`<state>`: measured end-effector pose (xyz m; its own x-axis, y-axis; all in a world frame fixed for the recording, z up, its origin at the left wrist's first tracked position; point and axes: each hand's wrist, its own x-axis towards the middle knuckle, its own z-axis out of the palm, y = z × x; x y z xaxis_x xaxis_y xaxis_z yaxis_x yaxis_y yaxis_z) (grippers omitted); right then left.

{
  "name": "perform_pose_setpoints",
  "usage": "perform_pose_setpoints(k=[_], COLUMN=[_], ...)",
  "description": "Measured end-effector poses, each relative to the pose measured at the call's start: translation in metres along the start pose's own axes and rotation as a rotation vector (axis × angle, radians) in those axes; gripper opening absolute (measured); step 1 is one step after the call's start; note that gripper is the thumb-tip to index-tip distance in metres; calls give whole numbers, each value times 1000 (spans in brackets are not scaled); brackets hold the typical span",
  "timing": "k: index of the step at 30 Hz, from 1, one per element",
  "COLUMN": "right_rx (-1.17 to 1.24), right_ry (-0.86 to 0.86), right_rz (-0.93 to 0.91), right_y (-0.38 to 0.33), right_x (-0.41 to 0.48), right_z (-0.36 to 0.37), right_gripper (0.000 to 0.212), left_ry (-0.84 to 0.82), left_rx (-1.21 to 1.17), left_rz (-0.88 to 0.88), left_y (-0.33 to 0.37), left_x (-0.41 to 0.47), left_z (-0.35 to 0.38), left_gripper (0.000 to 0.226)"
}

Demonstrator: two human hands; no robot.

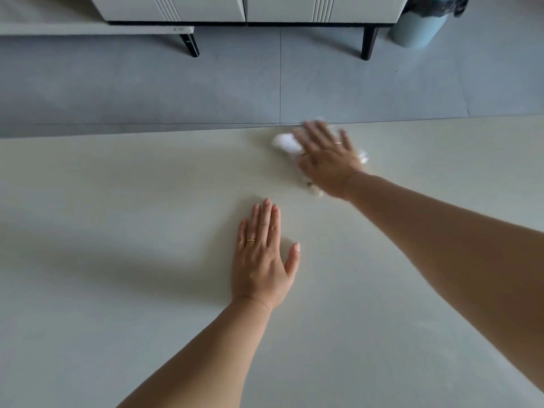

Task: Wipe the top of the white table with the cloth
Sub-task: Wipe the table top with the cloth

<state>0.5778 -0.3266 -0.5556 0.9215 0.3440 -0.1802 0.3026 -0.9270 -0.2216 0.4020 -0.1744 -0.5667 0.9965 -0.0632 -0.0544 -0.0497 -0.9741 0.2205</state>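
Flat on the white table [117,231], the left hand [262,257] lies palm down, fingers straight and close together, thumb apart. At one o'clock from it, near the table's far edge, the blurred right hand [326,160] presses the white cloth [285,142] under straight, spread fingers. A cabinet [235,8] stands at twelve o'clock, a bin [421,22] at two.

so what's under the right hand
A crumpled white cloth lies under the right hand, pressed onto the smooth white table. Its edges poke out around the hand, but the palm hides its middle.
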Motion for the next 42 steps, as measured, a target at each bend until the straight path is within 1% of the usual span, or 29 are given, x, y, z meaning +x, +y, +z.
perform_pose_setpoints(k=[3,4,5,6,7,9,10,11,12,13,15,16,17,18,19,21,23,24,25,27,29,30,31,32,35,36,38,40,42], right_rx=[110,126,127,126,118,61,23,-3,-1,25,120,145,143,144,142,115,51,26,2,40,106,114,119,122,20,-6,-2,71,142], right_ry=[66,83,99,111,115,57,20,5,15,33,73,93,117,140,159,149,81,67,66,95,129,151,156,143,27,13,20,45,98], right_rz=[465,595,665,644,533,189,57,4,45,162,491,620,682,682,612,328,82,33,56,255,514,582,583,506,117,61,145,350,547], right_y=[56,55,42,23,3,-20,-13,8,35,62,100,101,88,66,42,-1,-2,15,34,67,67,54,37,22,16,29,58,69,53], right_x=[-14,-17,-19,-21,-24,-38,-46,-51,-56,-61,-72,-76,-79,-84,-91,-117,-143,-151,-156,-163,-167,-168,-170,-176,-209,-219,-232,-237,-235], right_z=[-13,-12,-8,-3,4,13,11,6,2,-3,-12,-12,-8,-1,9,26,32,29,26,20,21,24,27,30,36,34,31,29,32], right_gripper=[55,57,58,58,58,55,54,54,53,54,54,55,56,57,57,56,54,54,53,54,56,57,57,58,55,54,54,54,55], left_ry=[2,5,5,5,5,4,6,12,19,22,27,33,35,32,27,28,26,24,24,24,15,8,1,0,43,65,80,35,-21], left_rx=[0,3,5,9,15,25,24,23,25,28,27,26,27,32,39,53,55,52,54,71,91,108,126,141,124,96,28,-28,-54], left_rz=[7,9,11,12,10,6,7,8,9,10,10,11,12,12,12,14,15,14,15,16,10,10,13,10,-77,-107,-109,-45,2], left_y=[0,0,0,0,0,0,0,1,1,1,1,1,1,1,1,1,2,1,2,2,2,3,4,6,17,25,46,70,88], left_x=[1,1,1,1,1,1,1,1,1,1,1,2,2,2,1,1,1,1,1,0,0,0,1,0,-17,-30,-67,-110,-144], left_z=[1,2,2,3,2,1,0,0,1,1,2,3,3,4,3,2,1,1,1,3,5,6,5,3,-3,-4,-3,4,14], left_gripper=[72,72,72,71,71,71,71,71,71,71,71,72,72,73,73,74,74,74,75,75,74,73,70,68,67,65,65,66,66])
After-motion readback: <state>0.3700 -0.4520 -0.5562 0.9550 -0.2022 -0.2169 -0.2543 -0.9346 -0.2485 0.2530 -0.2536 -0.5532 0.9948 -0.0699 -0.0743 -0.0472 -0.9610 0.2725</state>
